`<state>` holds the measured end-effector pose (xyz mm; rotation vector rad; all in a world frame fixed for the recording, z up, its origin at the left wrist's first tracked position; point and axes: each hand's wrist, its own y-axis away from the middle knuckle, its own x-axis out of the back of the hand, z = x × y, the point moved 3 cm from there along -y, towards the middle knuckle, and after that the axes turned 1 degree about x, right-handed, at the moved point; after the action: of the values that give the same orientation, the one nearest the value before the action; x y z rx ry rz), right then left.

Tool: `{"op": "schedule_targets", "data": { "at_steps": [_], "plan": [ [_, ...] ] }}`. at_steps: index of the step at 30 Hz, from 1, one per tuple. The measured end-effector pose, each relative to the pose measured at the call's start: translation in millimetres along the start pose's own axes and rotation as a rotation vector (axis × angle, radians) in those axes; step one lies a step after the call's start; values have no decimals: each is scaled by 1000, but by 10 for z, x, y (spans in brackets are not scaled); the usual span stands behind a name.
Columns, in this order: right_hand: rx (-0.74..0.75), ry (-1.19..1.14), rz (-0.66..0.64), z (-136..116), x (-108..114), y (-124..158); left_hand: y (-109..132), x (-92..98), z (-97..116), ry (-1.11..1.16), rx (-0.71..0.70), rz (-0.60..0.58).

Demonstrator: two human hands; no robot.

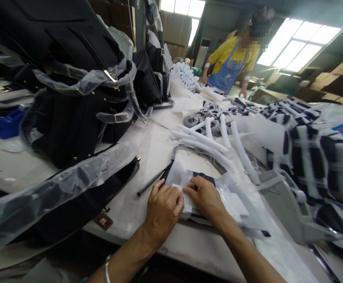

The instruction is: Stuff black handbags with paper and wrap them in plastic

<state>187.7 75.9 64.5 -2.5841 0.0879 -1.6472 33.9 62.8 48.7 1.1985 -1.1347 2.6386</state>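
Note:
My left hand (163, 210), a bangle on its wrist, is closed with fingers curled over the edge of a thin white wrapping sheet (175, 173). Just beyond its knuckles lies a black strap (152, 182). My right hand (205, 196) pinches the same sheet, thumb and forefinger close to the left hand. Beneath the right hand is a flat black piece (204, 177) partly covered by white sheet and clear plastic. What lies under both palms is hidden.
Black bags (71, 118) with plastic-wrapped handles crowd the left, near a blue tape dispenser (6, 122). White foam tubes (206, 143) lie ahead. A grey bin (289, 204) and black-and-white wrapped pieces (307, 157) fill the right. A co-worker in a blue apron (226, 74) stands across the table.

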Motion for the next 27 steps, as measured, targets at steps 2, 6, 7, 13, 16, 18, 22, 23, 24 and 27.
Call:
{"op": "schedule_targets", "data": {
  "at_steps": [2,6,7,13,16,18,22,23,24,27],
  "plan": [
    [-57,-19,-48,0,26,-37,2,19,7,-7,-34,-2],
    [-100,-42,-82,-7,52,-64,30,74,94,-47,-191,27],
    [-97,-41,-75,-7,53,-63,50,79,128,-50,-239,20],
    [-113,-15,-102,1,60,-71,224,11,238,-94,-306,-91],
    [-159,34,-140,3,82,-108,266,-19,225,-112,-283,-124],
    [-177,57,-142,-3,94,-144,268,-25,211,-109,-272,-150],
    [-207,116,-102,1,143,-201,258,-18,190,-92,-275,-152],
    [-216,134,-85,17,184,-199,259,-19,185,-88,-278,-147],
    [-224,147,-60,43,245,-184,260,-21,178,-83,-282,-140],
    [-235,94,71,215,579,-42,269,-33,155,-71,-309,-111]
  ]
}}
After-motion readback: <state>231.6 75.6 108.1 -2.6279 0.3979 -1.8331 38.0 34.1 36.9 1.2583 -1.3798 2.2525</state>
